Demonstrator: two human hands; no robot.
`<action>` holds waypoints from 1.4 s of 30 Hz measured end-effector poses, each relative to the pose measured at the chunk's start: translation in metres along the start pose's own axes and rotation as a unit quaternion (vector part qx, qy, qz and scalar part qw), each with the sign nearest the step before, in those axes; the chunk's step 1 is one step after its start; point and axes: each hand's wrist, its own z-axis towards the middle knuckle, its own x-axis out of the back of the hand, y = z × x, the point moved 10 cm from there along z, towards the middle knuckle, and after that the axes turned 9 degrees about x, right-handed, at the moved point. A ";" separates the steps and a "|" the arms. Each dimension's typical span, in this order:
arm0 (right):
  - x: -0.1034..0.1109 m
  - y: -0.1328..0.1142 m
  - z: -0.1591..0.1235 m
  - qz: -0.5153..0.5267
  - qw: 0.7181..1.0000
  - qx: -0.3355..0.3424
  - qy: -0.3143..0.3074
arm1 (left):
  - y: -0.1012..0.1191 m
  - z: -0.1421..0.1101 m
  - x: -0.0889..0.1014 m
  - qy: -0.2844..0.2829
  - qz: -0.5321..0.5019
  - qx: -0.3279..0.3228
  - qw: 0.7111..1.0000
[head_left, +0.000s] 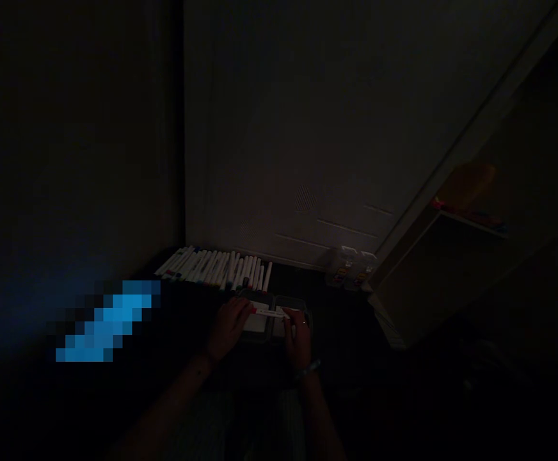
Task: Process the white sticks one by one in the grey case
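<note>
The room is very dark. My left hand (231,326) and my right hand (298,336) together hold one white marker (269,312) level between them, each with fingers pinched on one end. The marker hangs just over a small divided tray (291,301) on a dark surface. Behind the tray lies a row of several white markers (216,266) side by side, caps pointing toward me.
Two small clear containers (350,269) stand right of the marker row. A light box or shelf unit (432,275) with an orange thing on top rises at the right. A wall panel (308,128) closes the back. A blurred blue patch glows at the left.
</note>
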 end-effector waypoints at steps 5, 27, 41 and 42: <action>0.003 -0.001 0.001 0.003 1.000 -0.006 0.011 | 0.002 0.000 -0.003 -0.017 -0.001 -0.001 1.000; 0.006 -0.001 0.001 -0.006 1.000 -0.006 0.026 | 0.008 -0.001 0.002 -0.027 -0.025 0.018 0.999; 0.009 0.002 0.000 0.004 0.999 -0.011 0.040 | -0.001 -0.001 -0.008 -0.033 0.029 0.013 0.999; 0.008 0.001 0.000 0.004 0.999 -0.011 0.036 | -0.002 -0.001 -0.008 -0.030 0.031 0.015 0.999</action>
